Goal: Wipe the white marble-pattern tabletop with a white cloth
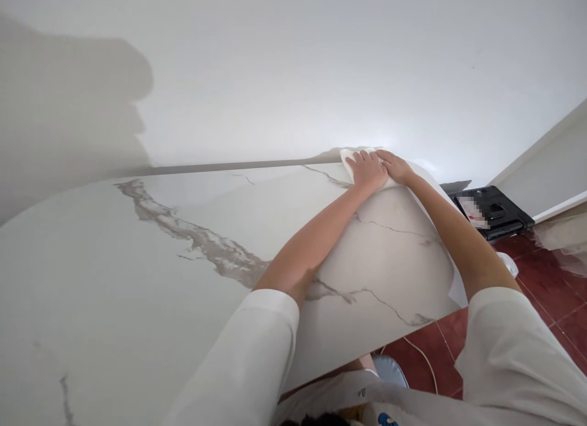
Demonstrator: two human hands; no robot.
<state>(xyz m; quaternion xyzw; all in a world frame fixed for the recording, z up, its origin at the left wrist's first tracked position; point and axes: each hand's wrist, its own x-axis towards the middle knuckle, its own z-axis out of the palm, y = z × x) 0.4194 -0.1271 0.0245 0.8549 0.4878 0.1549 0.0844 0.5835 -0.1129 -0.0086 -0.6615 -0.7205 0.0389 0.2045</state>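
Note:
At the far edge of the marble-patterned tabletop (183, 291), near the wall, a folded white cloth (347, 160) lies under both hands. My left hand (367, 170) grips it from above, its fingers bent over the cloth and slightly apart. Close against it, my right hand (395, 167) holds the cloth's right side, fingertips pointing left and partly overlapping the left hand's edge. Both arms reach far forward across the table. Grey-brown veins run over the glossy white surface, and much of the cloth is hidden by my hands.
A white wall (275, 77) rises just behind the table, with a narrow shadowed gap between. Right of the table, a black plastic case (498, 209) lies on the red tiled floor (545, 279). A pale cable (426, 359) and grey rounded seat (389, 370) show below the near edge.

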